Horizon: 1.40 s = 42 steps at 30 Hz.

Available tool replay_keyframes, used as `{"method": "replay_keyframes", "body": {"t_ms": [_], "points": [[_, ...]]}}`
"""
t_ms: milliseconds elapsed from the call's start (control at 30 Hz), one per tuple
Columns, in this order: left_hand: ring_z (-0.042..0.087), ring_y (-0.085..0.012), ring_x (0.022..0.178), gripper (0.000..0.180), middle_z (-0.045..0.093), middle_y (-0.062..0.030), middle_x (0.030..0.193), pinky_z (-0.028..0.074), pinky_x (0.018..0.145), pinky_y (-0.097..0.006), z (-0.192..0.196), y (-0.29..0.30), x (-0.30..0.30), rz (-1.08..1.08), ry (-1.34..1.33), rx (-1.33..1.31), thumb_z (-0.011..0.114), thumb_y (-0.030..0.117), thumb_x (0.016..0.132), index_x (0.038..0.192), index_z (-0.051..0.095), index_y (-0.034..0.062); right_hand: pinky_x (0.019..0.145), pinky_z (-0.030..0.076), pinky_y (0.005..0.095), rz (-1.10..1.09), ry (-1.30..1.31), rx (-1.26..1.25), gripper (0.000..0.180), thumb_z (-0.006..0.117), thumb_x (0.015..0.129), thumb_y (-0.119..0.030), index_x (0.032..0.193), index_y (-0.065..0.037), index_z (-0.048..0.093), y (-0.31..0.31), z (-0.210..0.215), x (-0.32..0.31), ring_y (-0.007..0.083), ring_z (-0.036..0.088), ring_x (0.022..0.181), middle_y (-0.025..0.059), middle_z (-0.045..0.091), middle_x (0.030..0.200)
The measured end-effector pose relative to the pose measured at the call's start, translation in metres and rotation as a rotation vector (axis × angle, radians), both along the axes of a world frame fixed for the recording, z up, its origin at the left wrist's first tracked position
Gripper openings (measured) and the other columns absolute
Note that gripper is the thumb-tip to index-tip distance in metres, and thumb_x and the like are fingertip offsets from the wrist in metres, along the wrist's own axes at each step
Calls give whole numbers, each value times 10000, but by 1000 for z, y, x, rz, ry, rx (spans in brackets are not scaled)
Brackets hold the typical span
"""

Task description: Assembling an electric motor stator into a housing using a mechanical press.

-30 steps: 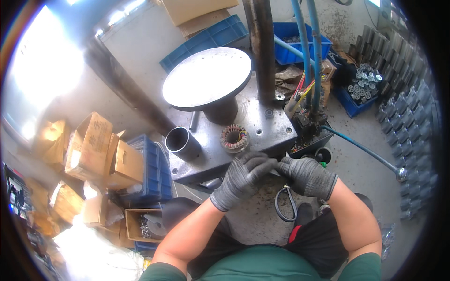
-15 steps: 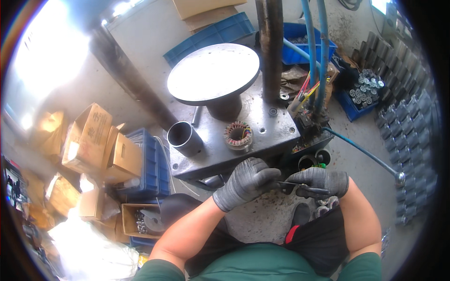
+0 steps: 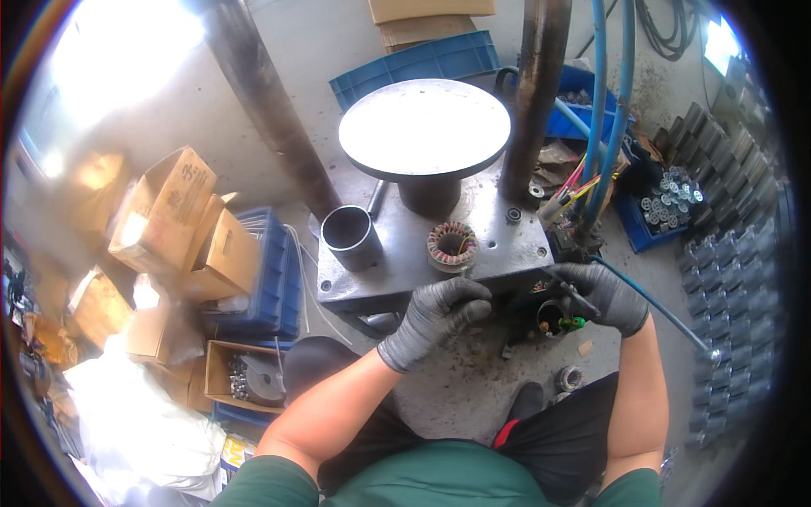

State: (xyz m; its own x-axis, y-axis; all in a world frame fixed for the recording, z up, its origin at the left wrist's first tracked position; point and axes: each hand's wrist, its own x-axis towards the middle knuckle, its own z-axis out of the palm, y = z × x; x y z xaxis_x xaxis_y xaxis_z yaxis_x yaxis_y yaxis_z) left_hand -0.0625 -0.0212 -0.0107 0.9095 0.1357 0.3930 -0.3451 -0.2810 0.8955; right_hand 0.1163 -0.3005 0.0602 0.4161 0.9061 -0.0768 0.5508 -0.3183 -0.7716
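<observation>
My left hand [image 3: 435, 323], in a grey glove, hovers in front of the steel table's near edge. Its fingers are half curled, the thumb is slightly apart, and nothing shows between them. Just beyond it, a wound motor stator [image 3: 452, 248] with red-and-white lacing and coloured wires stands on the steel table [image 3: 397, 275]. At the table's right front corner, my gloved right hand [image 3: 610, 296] is closed around a slim dark hand tool [image 3: 578, 294]; its exact kind is hard to tell. To the stator's left stands a dark metal tube [image 3: 351, 241].
A round plate [image 3: 425, 127] on a pedestal rises behind the stator, between two steel columns [image 3: 534, 93]. Blue hoses [image 3: 598, 101] hang at right, near stacked metal housings [image 3: 733, 313]. Cardboard boxes [image 3: 165, 211] and blue crates [image 3: 258, 279] crowd the left. Another stator [image 3: 568, 378] lies on the floor.
My hands have moved apart: the right went up and rightward with the dark tool, the left released the tool's thin end and shifted slightly left. The view has turned a little.
</observation>
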Motion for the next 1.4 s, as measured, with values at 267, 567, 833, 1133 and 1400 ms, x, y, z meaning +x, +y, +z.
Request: {"method": "replay_keyframes", "body": {"t_ms": [267,567,833,1133,1400], "points": [[723,-126,940,538,764,-68,884,567,874,-293,5,-11,-5,-146,295,-454,609,493,1112,1335,668,6,930,590,371,-341,-324,231,480,691,890,97,1337,-76,713,77,-33,50,301,736,1046,176,756,1187],[710,-177,1141,432,740,-140,1233,590,1011,-364,-16,-31,7,-184,345,-567,670,283,1095,1403,620,-16,1019,568,459,-359,-883,109,532,705,822,-22,1344,-124,700,126,-56,58,359,700,1174,106,652,1465],[737,-417,1055,319,746,-235,1131,608,918,-474,-51,-31,9,-167,220,376,736,219,922,1218,745,100,920,569,442,-297,-589,347,368,715,887,-20,1254,-47,713,128,-58,38,362,719,1081,209,725,1187],[733,-393,1053,319,747,-201,1091,574,942,-523,-73,-46,18,-83,46,912,690,281,933,1185,756,96,1102,512,399,-18,-384,407,670,878,868,-157,1466,-39,600,141,-35,-1,265,656,1264,145,691,1364],[717,-348,863,191,728,-121,897,576,811,-481,59,23,-108,316,-117,686,742,185,929,1098,735,97,1105,538,387,96,190,449,544,626,1014,39,1549,-2,542,153,-86,44,254,647,1301,122,612,1509]]}}
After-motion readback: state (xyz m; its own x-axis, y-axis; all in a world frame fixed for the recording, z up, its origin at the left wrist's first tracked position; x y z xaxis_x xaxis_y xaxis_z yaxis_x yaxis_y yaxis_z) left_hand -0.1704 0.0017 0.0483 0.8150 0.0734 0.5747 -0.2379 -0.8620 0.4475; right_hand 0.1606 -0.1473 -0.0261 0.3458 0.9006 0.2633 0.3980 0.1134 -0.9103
